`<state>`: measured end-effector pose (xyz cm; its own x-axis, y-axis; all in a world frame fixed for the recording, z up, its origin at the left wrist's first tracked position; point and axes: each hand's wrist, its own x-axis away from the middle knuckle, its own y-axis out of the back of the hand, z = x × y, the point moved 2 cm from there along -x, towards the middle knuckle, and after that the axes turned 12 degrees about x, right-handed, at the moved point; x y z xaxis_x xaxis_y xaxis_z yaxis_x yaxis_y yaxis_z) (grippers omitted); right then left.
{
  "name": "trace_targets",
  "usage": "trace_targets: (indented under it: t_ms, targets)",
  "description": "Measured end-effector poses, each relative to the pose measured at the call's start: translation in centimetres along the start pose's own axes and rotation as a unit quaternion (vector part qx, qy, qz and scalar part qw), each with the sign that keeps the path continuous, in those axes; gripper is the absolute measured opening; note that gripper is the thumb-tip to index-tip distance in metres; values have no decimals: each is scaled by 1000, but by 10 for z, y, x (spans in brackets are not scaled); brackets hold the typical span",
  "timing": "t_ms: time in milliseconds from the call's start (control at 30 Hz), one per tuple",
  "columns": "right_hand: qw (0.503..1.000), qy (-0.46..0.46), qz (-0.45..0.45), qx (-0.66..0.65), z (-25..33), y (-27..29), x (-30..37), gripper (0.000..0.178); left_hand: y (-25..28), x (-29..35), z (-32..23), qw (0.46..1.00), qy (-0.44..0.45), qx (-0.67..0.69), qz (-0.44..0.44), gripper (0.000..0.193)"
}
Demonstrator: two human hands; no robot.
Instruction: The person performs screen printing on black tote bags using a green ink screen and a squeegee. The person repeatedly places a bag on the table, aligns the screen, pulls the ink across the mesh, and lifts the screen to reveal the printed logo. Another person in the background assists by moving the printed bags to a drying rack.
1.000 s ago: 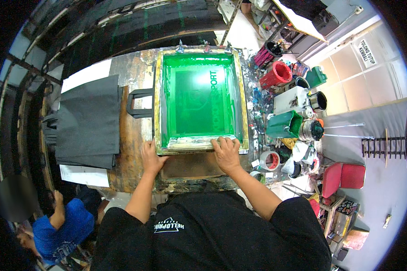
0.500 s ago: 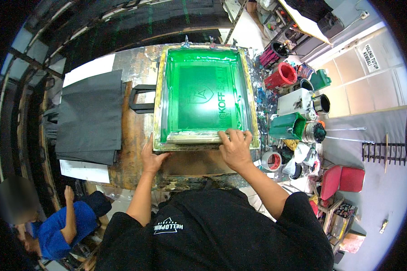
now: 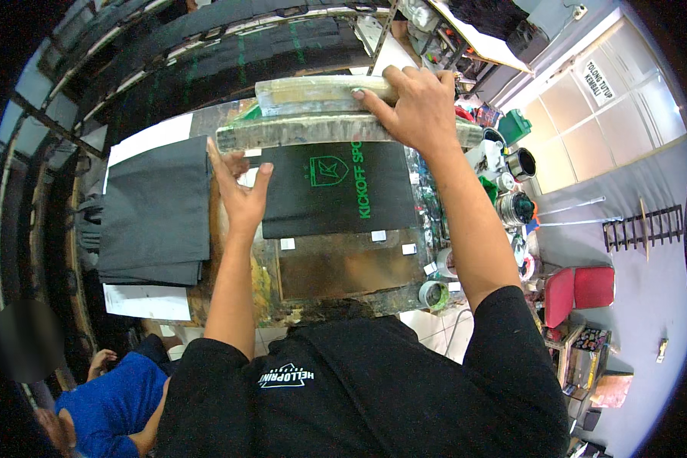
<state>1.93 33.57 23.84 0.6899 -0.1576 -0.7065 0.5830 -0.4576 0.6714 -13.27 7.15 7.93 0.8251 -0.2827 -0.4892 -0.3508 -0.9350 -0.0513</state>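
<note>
A screen printing frame [image 3: 305, 134] is tilted up, its near wooden edge raised above the table. Along that edge lies a squeegee [image 3: 313, 93] with a pale, stained handle. My right hand [image 3: 420, 111] is closed over the right part of both, its thumb against the squeegee. Below the frame, a black fabric bag [image 3: 286, 198] lies flat, bearing a green shield emblem and green lettering; the raised frame hides its far part. My left hand [image 3: 240, 191] is open, fingers spread, at the bag's left edge, holding nothing.
To the left is a stack of black bags [image 3: 156, 214] on white sheets. Small white tabs [image 3: 378, 237] mark the board near the bag. Cans and tubs [image 3: 515, 206] crowd the right edge. Drying racks [image 3: 237, 69] stand behind. A person in blue [image 3: 118, 404] is at lower left.
The frame's near edge has swung up and away with my right hand, uncovering the printed bag. My left hand has moved up from the frame's near left corner and is now spread.
</note>
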Motion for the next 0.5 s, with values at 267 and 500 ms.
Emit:
trace_targets:
  t_ms: [267, 500]
  targets:
    - [1000, -12, 8, -27, -13, -9, -39, 66, 30, 123, 120, 832, 292, -457, 121, 99]
    - [998, -21, 58, -31, -15, -5, -54, 68, 38, 109, 150, 860, 311, -393, 94, 53]
